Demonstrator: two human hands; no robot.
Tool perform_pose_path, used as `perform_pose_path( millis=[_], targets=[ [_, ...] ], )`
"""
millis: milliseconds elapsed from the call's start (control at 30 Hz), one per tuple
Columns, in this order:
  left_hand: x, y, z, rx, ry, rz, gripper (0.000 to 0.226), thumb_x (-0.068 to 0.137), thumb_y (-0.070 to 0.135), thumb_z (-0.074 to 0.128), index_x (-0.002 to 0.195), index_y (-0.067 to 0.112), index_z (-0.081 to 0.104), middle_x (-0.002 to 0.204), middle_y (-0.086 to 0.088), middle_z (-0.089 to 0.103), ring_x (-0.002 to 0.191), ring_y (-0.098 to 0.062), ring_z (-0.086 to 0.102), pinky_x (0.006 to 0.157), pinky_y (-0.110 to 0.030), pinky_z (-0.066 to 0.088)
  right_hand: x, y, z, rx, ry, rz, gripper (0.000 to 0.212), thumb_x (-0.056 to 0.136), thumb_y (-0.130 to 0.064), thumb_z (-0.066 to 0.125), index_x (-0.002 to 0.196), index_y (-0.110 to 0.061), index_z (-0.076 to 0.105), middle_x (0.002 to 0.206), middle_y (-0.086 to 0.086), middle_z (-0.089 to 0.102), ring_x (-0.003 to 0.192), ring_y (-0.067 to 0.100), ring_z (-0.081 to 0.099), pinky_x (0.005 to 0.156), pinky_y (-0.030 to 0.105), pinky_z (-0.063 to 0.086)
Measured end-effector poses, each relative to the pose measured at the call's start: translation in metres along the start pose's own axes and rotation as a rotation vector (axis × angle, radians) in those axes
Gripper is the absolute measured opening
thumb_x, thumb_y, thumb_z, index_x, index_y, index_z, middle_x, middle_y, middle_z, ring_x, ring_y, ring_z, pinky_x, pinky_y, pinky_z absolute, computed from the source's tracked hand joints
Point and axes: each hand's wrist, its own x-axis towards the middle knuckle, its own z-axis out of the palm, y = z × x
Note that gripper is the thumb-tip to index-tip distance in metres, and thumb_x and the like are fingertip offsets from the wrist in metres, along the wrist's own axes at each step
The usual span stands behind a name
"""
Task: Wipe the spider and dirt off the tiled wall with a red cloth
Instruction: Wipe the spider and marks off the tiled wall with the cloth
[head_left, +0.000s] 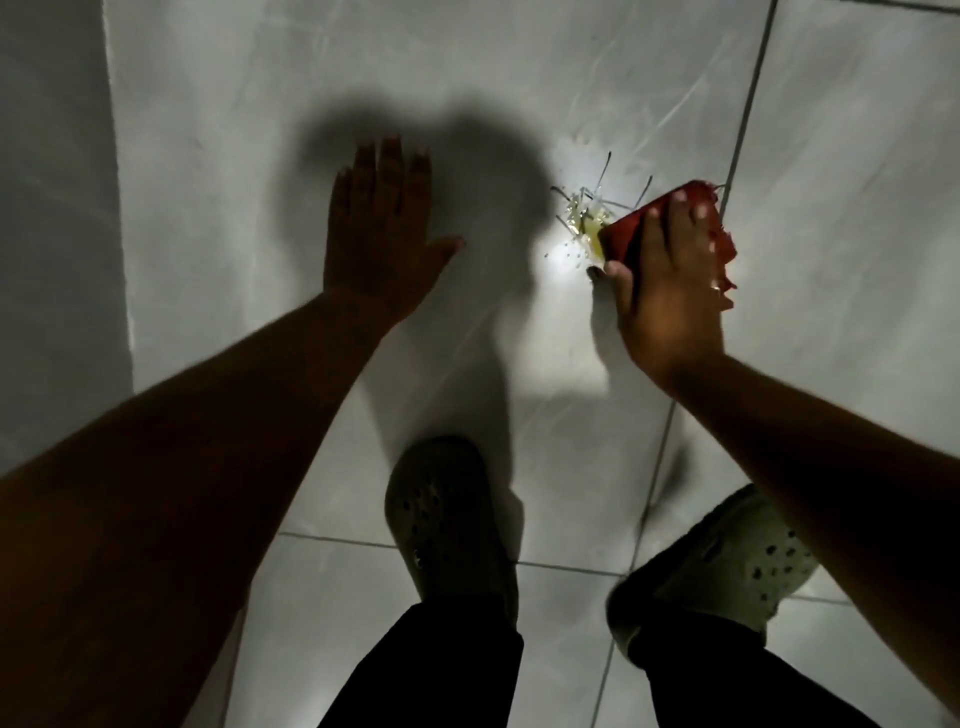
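Two hands are on the tiled wall, and the wiping step is in hand. The right hand presses the red cloth flat on the tile, just left of a grout line; its fingers lie spread over the cloth and the thumb touches the wall under it. The left edge of the cloth touches the spider, a crushed body with a yellowish smear and thin legs standing out around it, lit by a bright spot. Small dark dirt specks lie just below it. The left hand rests open on the wall, well apart to the left, fingers together and thumb out. I judge that the next move needs a firm stroke to the left over the smear and specks, with the cloth then folded so it does not spread the mess
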Motion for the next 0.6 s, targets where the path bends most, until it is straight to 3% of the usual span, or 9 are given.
perform_pose_path(
  millis=[67,167,300,433,500,600],
  targets=[
    [0.012,0.004,0.014,0.0,0.015,-0.002,0.089,0.092,0.069,0.025,0.154,0.011,0.003,0.162,-0.022,0.003,0.15,-0.041,0.001,0.122,-0.053,0.006,0.012,-0.005,0.013,-0.039,-0.022,0.041,0.062,0.103,-0.037,0.029,0.15,0.002,0.018,0.161,0.024,0.007,0.149,0.041,0.002,0.123,0.05,0.006],
    [0.021,0.007,0.03,-0.031,0.042,-0.008,0.092,0.09,0.072,0.021,0.154,0.009,0.004,0.162,-0.023,0.005,0.15,-0.042,0.003,0.121,-0.055,0.007,0.014,-0.026,0.031,0.014,0.01,0.084,0.066,0.1,-0.039,0.027,0.15,0.004,0.015,0.16,0.027,0.005,0.149,0.041,0.001,0.122,0.051,0.002],
    [0.024,-0.009,0.039,0.0,0.076,-0.013,0.093,0.09,0.075,0.016,0.155,0.01,0.003,0.162,-0.022,0.004,0.15,-0.04,0.002,0.122,-0.051,0.005,-0.012,-0.038,0.053,0.041,-0.102,-0.208,0.065,0.098,-0.032,0.033,0.15,0.003,0.016,0.16,0.025,0.009,0.15,0.038,0.004,0.123,0.049,0.005],
    [0.025,-0.016,0.04,0.017,0.068,-0.003,0.085,0.093,0.07,0.017,0.155,0.013,0.006,0.162,-0.023,0.004,0.15,-0.041,0.002,0.122,-0.052,0.006,-0.026,0.026,0.043,-0.188,-0.191,-0.404,0.057,0.099,-0.032,0.033,0.148,-0.003,0.028,0.158,0.02,0.024,0.147,0.036,0.021,0.119,0.055,0.021],
    [0.026,-0.016,0.039,0.025,0.069,0.036,0.081,0.095,0.067,0.017,0.154,0.014,0.009,0.162,-0.023,0.005,0.15,-0.042,0.004,0.121,-0.054,0.007,-0.022,0.062,0.026,-0.261,-0.205,-0.373,0.057,0.098,-0.034,0.031,0.147,-0.006,0.03,0.157,0.02,0.028,0.145,0.038,0.026,0.115,0.059,0.025],
    [0.03,-0.012,0.039,0.013,0.091,0.038,0.085,0.092,0.071,0.018,0.154,0.014,0.007,0.162,-0.023,0.008,0.149,-0.044,0.006,0.12,-0.056,0.008,-0.011,0.079,0.01,-0.188,-0.153,-0.191,0.058,0.1,-0.032,0.034,0.15,-0.005,0.023,0.159,0.022,0.018,0.148,0.039,0.015,0.117,0.057,0.018]
  ],
)
